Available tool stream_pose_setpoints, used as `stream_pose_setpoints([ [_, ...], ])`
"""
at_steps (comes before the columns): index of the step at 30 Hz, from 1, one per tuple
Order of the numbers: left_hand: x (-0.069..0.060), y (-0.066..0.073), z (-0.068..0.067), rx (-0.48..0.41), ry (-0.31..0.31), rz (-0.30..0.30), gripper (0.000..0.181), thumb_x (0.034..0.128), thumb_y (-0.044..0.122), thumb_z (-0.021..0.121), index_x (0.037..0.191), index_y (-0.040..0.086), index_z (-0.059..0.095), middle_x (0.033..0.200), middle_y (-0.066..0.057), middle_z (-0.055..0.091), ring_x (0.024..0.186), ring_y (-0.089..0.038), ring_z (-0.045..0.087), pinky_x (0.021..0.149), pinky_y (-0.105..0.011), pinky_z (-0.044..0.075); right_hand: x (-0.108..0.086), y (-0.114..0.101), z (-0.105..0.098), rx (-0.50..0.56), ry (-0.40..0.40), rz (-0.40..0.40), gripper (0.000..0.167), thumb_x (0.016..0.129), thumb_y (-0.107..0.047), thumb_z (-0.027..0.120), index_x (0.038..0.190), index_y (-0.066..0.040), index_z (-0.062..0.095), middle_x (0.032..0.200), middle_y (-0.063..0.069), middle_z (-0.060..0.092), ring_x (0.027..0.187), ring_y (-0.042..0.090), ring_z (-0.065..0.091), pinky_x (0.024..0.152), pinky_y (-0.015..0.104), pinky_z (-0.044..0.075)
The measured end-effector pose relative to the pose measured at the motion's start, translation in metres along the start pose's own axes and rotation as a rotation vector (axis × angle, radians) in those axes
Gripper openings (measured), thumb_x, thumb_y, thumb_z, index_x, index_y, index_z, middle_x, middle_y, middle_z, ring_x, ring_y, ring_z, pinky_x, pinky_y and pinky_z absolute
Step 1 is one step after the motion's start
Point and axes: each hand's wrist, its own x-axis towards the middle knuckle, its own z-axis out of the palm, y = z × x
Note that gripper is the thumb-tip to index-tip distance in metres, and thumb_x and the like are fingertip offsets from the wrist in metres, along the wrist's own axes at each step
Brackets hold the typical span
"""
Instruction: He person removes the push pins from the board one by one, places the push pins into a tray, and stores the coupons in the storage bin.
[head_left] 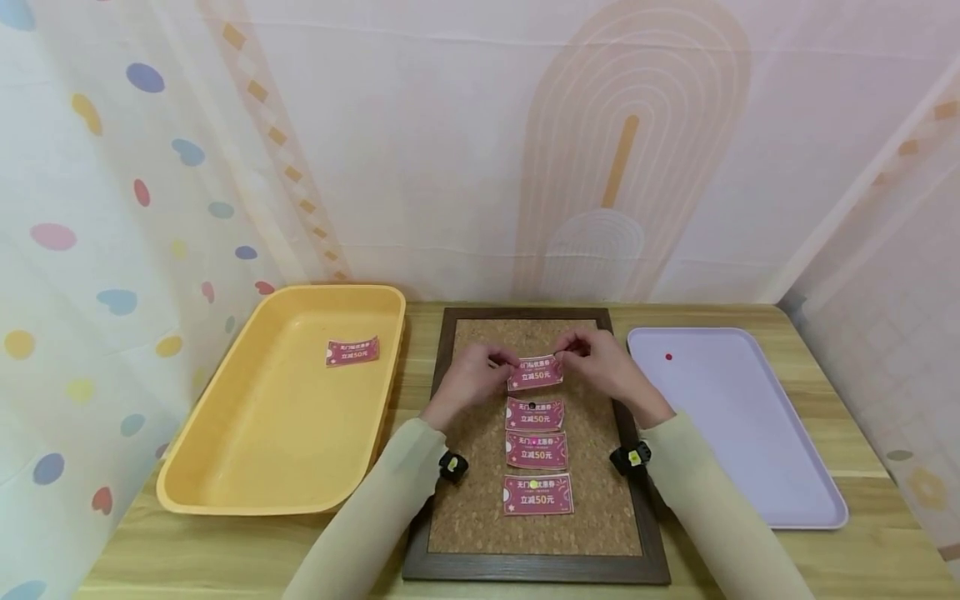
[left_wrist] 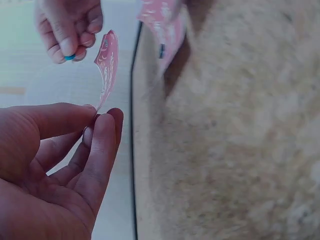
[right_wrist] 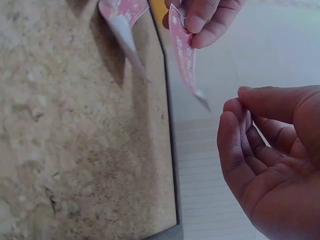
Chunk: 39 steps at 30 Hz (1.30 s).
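My left hand [head_left: 474,375] pinches the left end of a pink coupon [head_left: 536,375] over the upper part of a framed cork board [head_left: 468,508]. In the left wrist view the coupon [left_wrist: 111,57] curls up from my thumb and fingertip. My right hand [head_left: 606,365] is at its right end, and between those fingertips a small blue pushpin [left_wrist: 69,57] shows in the left wrist view. Below lie three more coupons in a column: one [head_left: 555,415] with a black pin, one [head_left: 551,454] with a pink pin, one [head_left: 551,500] with a yellow-green pin.
A deep yellow tray [head_left: 225,492] stands left of the board with one pink coupon [head_left: 352,352] inside. To the right lies a shallow lavender tray [head_left: 750,442] holding a red pin [head_left: 668,357]. A patterned curtain [head_left: 450,167] hangs behind the wooden table [head_left: 885,533].
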Motion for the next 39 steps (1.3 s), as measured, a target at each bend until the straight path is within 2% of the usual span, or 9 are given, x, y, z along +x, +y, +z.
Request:
stream_pose_setpoints([
  [6, -0.006, 0.0, -0.01, -0.005, 0.074, 0.066, 0.014, 0.0966, 0.009, 0.066, 0.105, 0.01, 0.077, 0.108, -0.006, 0.073, 0.095, -0.022, 0.067, 0.076, -0.035, 0.055, -0.006, -0.007, -0.006, 0.04, 0.019, 0.015, 0.009, 0.1, -0.009, 0.066, 0.107, -0.004, 0.07, 0.101, 0.009, 0.07, 0.088, 0.021, 0.062, 0.076, 0.034, 0.05],
  [15, -0.015, 0.001, -0.021, -0.085, 0.108, 0.055, 0.017, 0.0968, 0.008, 0.068, 0.11, 0.01, 0.079, 0.106, -0.006, 0.074, 0.085, -0.019, 0.064, 0.068, -0.031, 0.052, -0.016, -0.013, -0.02, 0.04, 0.063, 0.002, 0.011, 0.102, -0.011, 0.066, 0.109, -0.003, 0.068, 0.096, 0.01, 0.069, 0.079, 0.02, 0.055, 0.067, 0.029, 0.046],
  [22, -0.033, 0.008, -0.035, -0.132, 0.116, 0.034, 0.021, 0.0998, 0.013, 0.066, 0.118, 0.011, 0.077, 0.104, -0.007, 0.071, 0.083, -0.022, 0.059, 0.066, -0.031, 0.049, -0.024, -0.011, -0.033, 0.005, 0.094, -0.01, 0.011, 0.102, -0.009, 0.065, 0.109, -0.002, 0.069, 0.095, 0.01, 0.068, 0.077, 0.019, 0.054, 0.064, 0.026, 0.045],
  [31, -0.052, 0.02, -0.059, -0.116, 0.182, 0.131, 0.022, 0.0988, 0.012, 0.068, 0.118, 0.006, 0.076, 0.107, -0.01, 0.071, 0.084, -0.025, 0.059, 0.069, -0.032, 0.05, -0.037, -0.009, -0.059, -0.042, 0.119, 0.048, 0.014, 0.102, -0.015, 0.065, 0.11, -0.003, 0.068, 0.096, 0.011, 0.069, 0.082, 0.02, 0.058, 0.07, 0.028, 0.046],
  [39, -0.065, 0.025, -0.076, -0.133, 0.209, 0.14, 0.021, 0.0998, 0.013, 0.068, 0.119, 0.009, 0.077, 0.105, -0.008, 0.073, 0.082, -0.023, 0.058, 0.068, -0.031, 0.05, -0.052, -0.004, -0.082, -0.08, 0.17, 0.027, 0.013, 0.101, -0.014, 0.067, 0.108, -0.003, 0.068, 0.096, 0.009, 0.068, 0.081, 0.016, 0.059, 0.068, 0.025, 0.046],
])
